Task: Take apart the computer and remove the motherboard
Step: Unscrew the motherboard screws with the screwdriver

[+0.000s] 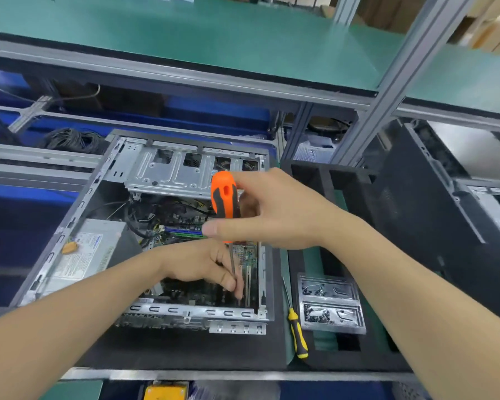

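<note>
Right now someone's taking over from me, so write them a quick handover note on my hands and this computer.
Right hand grips the orange screwdriver by its handle. Left hand pinches its shaft near the tip, down on the motherboard.
Done: case lies open; loose screws sit in the trays.
Left: motherboard, power supply and cables are still inside.
Yellow screwdriver lies on the mat right of the case.

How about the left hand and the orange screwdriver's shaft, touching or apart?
Touching. Head view: the left hand pinches the shaft of the orange screwdriver near its tip.
</note>
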